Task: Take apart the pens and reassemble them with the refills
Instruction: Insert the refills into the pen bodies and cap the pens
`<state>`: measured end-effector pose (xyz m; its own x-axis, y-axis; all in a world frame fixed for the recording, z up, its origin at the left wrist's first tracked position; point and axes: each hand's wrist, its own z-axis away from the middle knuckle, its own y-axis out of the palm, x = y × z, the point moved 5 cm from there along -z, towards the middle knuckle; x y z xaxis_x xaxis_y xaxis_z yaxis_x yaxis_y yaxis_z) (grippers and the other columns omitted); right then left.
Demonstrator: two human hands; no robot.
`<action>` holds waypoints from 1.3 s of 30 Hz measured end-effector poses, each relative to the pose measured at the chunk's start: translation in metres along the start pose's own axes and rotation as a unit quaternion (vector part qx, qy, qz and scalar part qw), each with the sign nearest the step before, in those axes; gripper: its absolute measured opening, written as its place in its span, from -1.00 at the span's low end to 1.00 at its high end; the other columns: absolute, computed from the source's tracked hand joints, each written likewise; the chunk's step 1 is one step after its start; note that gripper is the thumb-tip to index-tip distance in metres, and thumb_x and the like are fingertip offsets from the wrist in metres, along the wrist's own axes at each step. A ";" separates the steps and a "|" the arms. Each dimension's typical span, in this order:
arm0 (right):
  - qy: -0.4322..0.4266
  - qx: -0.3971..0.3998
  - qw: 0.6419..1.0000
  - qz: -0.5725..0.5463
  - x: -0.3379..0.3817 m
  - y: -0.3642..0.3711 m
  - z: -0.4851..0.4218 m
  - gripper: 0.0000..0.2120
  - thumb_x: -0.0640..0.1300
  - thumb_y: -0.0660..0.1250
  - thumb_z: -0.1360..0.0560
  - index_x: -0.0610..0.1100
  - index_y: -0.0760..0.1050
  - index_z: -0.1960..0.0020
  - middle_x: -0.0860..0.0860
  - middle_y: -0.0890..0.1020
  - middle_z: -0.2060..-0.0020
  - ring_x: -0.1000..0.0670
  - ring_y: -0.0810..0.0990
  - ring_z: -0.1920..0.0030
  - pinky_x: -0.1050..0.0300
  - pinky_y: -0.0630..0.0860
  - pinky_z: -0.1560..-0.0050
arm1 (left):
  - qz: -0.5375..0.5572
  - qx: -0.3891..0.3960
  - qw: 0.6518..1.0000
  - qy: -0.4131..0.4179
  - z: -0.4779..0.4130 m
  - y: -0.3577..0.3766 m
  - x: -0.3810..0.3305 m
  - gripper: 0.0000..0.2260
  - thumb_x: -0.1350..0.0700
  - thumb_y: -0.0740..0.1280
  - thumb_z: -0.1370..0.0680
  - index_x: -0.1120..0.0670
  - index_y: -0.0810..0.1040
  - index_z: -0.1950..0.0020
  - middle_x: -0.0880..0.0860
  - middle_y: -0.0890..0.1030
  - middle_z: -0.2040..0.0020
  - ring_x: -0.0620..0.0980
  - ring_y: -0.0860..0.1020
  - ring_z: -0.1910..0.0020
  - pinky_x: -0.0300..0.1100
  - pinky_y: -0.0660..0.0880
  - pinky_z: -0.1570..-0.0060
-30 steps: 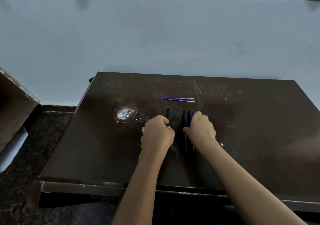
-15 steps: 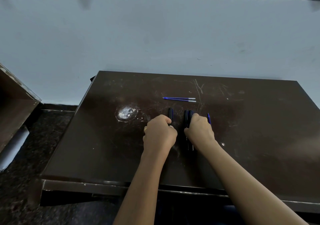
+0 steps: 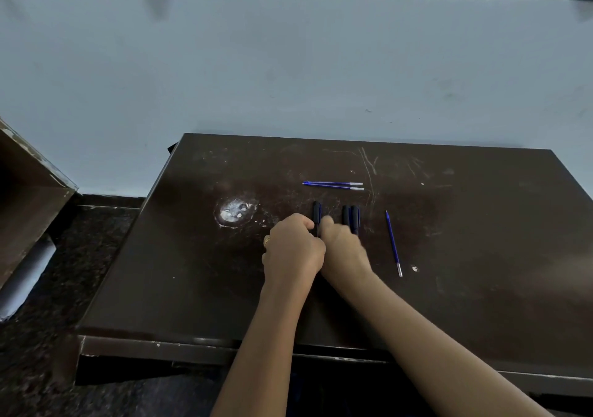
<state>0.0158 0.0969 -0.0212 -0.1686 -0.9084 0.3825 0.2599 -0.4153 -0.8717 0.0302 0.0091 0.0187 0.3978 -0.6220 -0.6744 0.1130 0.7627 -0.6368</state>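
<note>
Both hands are bunched up together near the middle of the surface (image 3: 481,224), knuckles touching. Left hand (image 3: 293,251) is curled tight, with a ring (image 3: 266,241) on one finger, and the right hand (image 3: 345,251) is curled right up against it. Between them they've got hold of a black pen (image 3: 316,213). Its far end pokes out past the knuckles toward the far edge, and the rest is buried under the hands. Right one's a bit blurry so I can't tell exactly how the fingers sit, but both look wrapped on that same pen.

Just right of it, a pair of black pens (image 3: 346,215) lies side by side, touching each other, near ends tucked behind the right hand. Further right, well apart from the hands, a single blue refill (image 3: 393,243) lies loose, pointing roughly toward the far edge. Two more blue refills (image 3: 332,185) sit crosswise beyond the pens, closer to the far edge, nearly meeting at their left tips. Surface is dark brown and pretty scratched, with a whitish worn patch (image 3: 236,213) left of the hands.
</note>
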 end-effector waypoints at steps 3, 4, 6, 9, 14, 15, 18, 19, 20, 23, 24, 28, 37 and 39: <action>0.032 0.035 0.999 -0.021 0.001 0.012 0.002 -0.74 -0.18 0.20 -0.58 -0.22 0.33 -0.25 -0.15 0.54 -0.14 -0.14 0.58 -0.12 0.10 0.44 0.13 | 0.005 -0.005 1.000 0.003 0.001 -0.001 0.000 -0.69 0.21 0.22 -0.57 0.04 0.50 -0.29 0.05 0.53 -0.24 0.07 0.47 -0.26 0.04 0.48 -0.21; 0.046 0.043 0.997 -0.033 -0.002 0.014 0.003 -0.74 -0.19 0.20 -0.58 -0.23 0.36 -0.25 -0.14 0.55 -0.13 -0.13 0.59 -0.11 0.10 0.45 0.13 | 0.006 -0.006 1.000 0.004 0.001 -0.002 0.000 -0.70 0.20 0.22 -0.57 0.04 0.50 -0.29 0.04 0.53 -0.24 0.07 0.47 -0.25 0.05 0.48 -0.20; 0.054 0.072 0.995 -0.040 -0.005 0.020 0.003 -0.74 -0.23 0.20 -0.57 -0.26 0.42 -0.24 -0.16 0.59 -0.10 -0.14 0.62 -0.07 0.08 0.51 0.10 | 0.000 -0.005 1.000 0.002 0.001 -0.001 0.000 -0.69 0.22 0.21 -0.57 0.03 0.50 -0.29 0.04 0.53 -0.25 0.08 0.48 -0.24 0.05 0.49 -0.19; 0.038 0.104 0.990 -0.087 -0.003 0.018 0.008 -0.74 -0.25 0.19 -0.55 -0.32 0.46 -0.19 -0.16 0.62 0.11 -0.11 0.64 0.16 0.07 0.60 0.16 | -0.009 -0.003 1.000 -0.004 -0.001 -0.001 0.001 -0.68 0.22 0.20 -0.57 0.02 0.49 -0.29 0.05 0.52 -0.26 0.09 0.49 -0.22 0.05 0.49 -0.19; 0.116 0.247 0.943 -0.192 0.009 -0.008 0.011 -0.70 -0.21 0.11 -0.63 -0.21 0.35 -0.34 0.07 0.56 0.17 0.15 0.57 0.24 0.22 0.54 0.01 | 0.037 -0.039 0.999 0.004 0.002 -0.008 -0.005 -0.56 0.08 0.13 -0.64 0.08 0.16 -0.50 0.11 0.47 -0.30 0.10 0.55 -0.16 -0.23 0.46 0.21; 0.085 0.250 0.935 -0.238 0.011 -0.013 0.009 -0.73 -0.23 0.13 -0.62 -0.23 0.38 -0.29 0.05 0.56 0.23 0.15 0.57 0.32 0.25 0.57 0.14 | 0.062 -0.047 0.997 0.005 0.002 -0.009 -0.007 -0.53 0.05 0.11 -0.65 0.10 0.10 -0.53 0.12 0.45 -0.34 0.07 0.52 -0.19 -0.29 0.38 0.26; 0.007 0.255 0.910 -0.327 0.017 -0.031 0.024 -0.83 -0.33 0.16 -0.58 -0.30 0.45 -0.13 -0.11 0.62 0.29 0.04 0.63 0.40 0.27 0.60 0.41 | 0.121 -0.072 0.990 0.019 0.000 -0.014 -0.009 -0.55 0.00 0.09 -0.65 0.14 0.19 -0.51 0.10 0.50 -0.30 -0.08 0.46 -0.05 -0.34 0.28 0.35; -0.013 0.268 0.900 -0.342 0.017 -0.032 0.030 -0.82 -0.38 0.14 -0.57 -0.30 0.47 -0.10 -0.16 0.62 0.26 0.01 0.64 0.36 0.25 0.62 0.37 | 0.141 -0.082 0.986 0.027 0.000 -0.014 -0.008 -0.59 0.00 0.12 -0.64 0.14 0.30 -0.45 0.08 0.55 -0.23 -0.13 0.47 0.04 -0.36 0.28 0.38; -0.034 0.284 0.895 -0.344 0.017 -0.031 0.033 -0.80 -0.41 0.13 -0.55 -0.30 0.48 -0.08 -0.20 0.63 0.21 -0.01 0.65 0.33 0.24 0.63 0.34 | 0.167 -0.093 0.981 0.035 -0.001 -0.015 -0.007 -0.65 0.02 0.16 -0.63 0.15 0.41 -0.36 0.06 0.60 -0.13 -0.17 0.49 0.12 -0.39 0.31 0.38; -0.055 0.298 0.884 -0.356 0.012 -0.032 0.030 -0.79 -0.43 0.18 -0.54 -0.29 0.52 -0.09 -0.25 0.64 0.10 0.01 0.67 0.31 0.27 0.61 0.34 | 0.231 -0.114 0.965 0.048 -0.004 -0.014 -0.005 -0.83 0.14 0.24 -0.60 0.14 0.54 -0.14 -0.02 0.64 0.12 -0.22 0.56 0.22 -0.46 0.41 0.38; -0.053 0.289 0.883 -0.367 0.009 -0.034 0.028 -0.84 -0.39 0.22 -0.54 -0.26 0.54 -0.02 -0.23 0.65 0.12 0.03 0.66 0.32 0.28 0.60 0.35 | 0.241 -0.120 0.962 0.050 -0.004 -0.015 -0.005 -0.84 0.16 0.24 -0.59 0.12 0.54 -0.13 -0.02 0.65 0.14 -0.21 0.58 0.22 -0.45 0.42 0.36; 0.002 0.148 0.866 -0.477 -0.008 -0.045 0.008 -0.76 0.00 0.31 -0.54 -0.18 0.54 0.14 -0.08 0.60 0.30 0.11 0.53 0.40 0.32 0.50 0.44 | 0.192 -0.101 0.975 0.042 -0.005 -0.012 -0.007 -0.83 0.13 0.21 -0.60 0.12 0.55 -0.10 -0.01 0.62 0.12 -0.22 0.51 0.28 -0.42 0.34 0.41; 0.011 0.025 0.875 -0.484 -0.015 -0.044 -0.009 -0.66 -0.02 0.35 -0.52 -0.16 0.46 0.36 -0.04 0.51 0.46 0.12 0.39 0.51 0.34 0.37 0.50 | 0.050 -0.011 0.999 0.008 -0.003 -0.001 -0.008 -0.71 0.04 0.12 -0.62 0.07 0.63 0.01 -0.04 0.55 0.23 -0.18 0.42 0.38 -0.36 0.24 0.48; 0.018 0.024 0.872 -0.489 -0.014 -0.044 -0.009 -0.65 0.00 0.35 -0.52 -0.19 0.50 0.35 -0.03 0.52 0.48 0.12 0.40 0.52 0.33 0.38 0.50 | 0.034 -0.019 0.999 0.028 -0.001 -0.004 -0.010 -0.73 0.03 0.13 -0.62 0.04 0.60 0.05 -0.08 0.50 0.31 -0.18 0.41 0.40 -0.39 0.25 0.53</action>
<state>-0.0017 0.1288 0.0094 -0.3616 -0.1174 0.9249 0.0137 -0.9926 -0.1207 0.0248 0.0121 0.0273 0.3524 -0.5794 -0.7349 0.0531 0.7964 -0.6024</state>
